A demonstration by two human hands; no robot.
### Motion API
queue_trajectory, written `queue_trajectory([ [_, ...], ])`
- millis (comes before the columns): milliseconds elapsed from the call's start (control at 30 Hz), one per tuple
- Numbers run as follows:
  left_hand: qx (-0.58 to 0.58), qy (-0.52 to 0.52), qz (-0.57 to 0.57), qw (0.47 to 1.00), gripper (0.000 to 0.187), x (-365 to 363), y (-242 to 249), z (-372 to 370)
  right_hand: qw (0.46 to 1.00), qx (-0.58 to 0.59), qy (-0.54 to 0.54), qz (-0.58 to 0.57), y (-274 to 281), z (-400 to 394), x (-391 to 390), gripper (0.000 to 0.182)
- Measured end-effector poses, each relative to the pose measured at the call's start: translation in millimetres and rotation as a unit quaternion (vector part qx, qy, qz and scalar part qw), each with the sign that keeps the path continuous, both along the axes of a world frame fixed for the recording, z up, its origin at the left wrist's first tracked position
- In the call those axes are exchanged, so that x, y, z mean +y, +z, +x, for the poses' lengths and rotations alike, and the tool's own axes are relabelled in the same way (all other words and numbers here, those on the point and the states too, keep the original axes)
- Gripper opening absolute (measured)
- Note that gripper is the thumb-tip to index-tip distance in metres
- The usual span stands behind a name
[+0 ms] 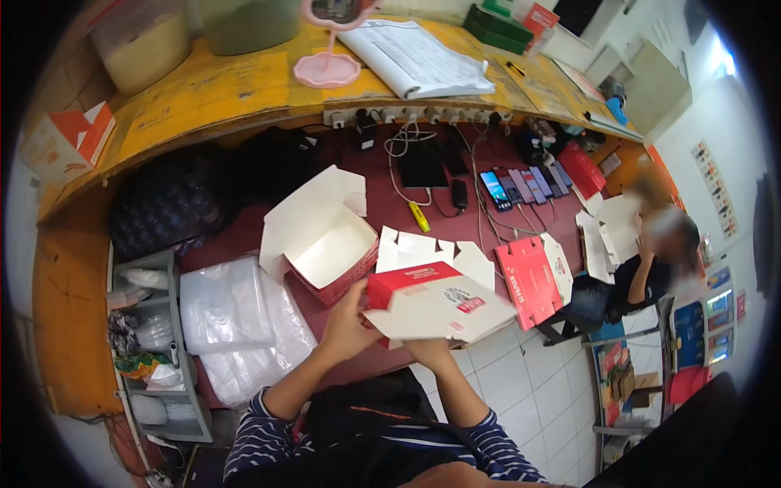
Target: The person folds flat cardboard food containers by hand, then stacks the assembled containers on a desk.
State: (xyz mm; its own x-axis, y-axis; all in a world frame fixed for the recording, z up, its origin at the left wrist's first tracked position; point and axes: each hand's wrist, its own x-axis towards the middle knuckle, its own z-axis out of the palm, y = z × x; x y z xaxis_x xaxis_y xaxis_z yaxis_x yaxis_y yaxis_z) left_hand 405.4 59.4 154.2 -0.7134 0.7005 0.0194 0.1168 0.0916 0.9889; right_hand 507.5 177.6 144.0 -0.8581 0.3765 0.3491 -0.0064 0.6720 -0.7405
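Observation:
Between my hands is a red and white printed box [443, 302], partly folded, its white printed flap facing up. My left hand [350, 325] grips its left side, fingers wrapped round the edge. Under the near edge is my right hand [429, 350], its fingers mostly hidden by the box. Just to the left stands a stack of nested open boxes [333, 244], white inside. Behind the held box lies a flat white cardboard piece [415, 248]. A flat red box blank [529, 281] lies to the right.
Clear plastic bags [236, 317] lie at the left, beside a grey drawer rack [167, 358]. Several phones [525, 186], cables and a yellow marker [419, 216] are at the back. A yellow shelf [220, 73] runs above. Another person [643, 268] sits at the right, near white cardboard.

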Motion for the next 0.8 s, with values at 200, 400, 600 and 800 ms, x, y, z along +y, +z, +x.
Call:
queue_trajectory([
  [200, -0.312, 0.171, 0.204, 0.912, 0.042, -23, -39, -21, 0.924, -0.216, 0.108, 0.297, 36, -46, -32, 0.020],
  [400, 0.404, 0.074, -0.165, 0.897, 0.028, -77, -92, -74, 0.925, -0.140, 0.253, 0.248, 29, -118, -41, 0.014],
  [600, 0.485, 0.119, -0.063, 0.864, 0.011, -74, -106, -90, 0.924, -0.166, 0.219, 0.267, 0, -149, -42, 0.017],
  [800, 0.497, 0.062, -0.017, 0.866, 0.014, -76, -111, -98, 0.895, -0.226, 0.183, 0.338, -22, -145, -47, 0.012],
])
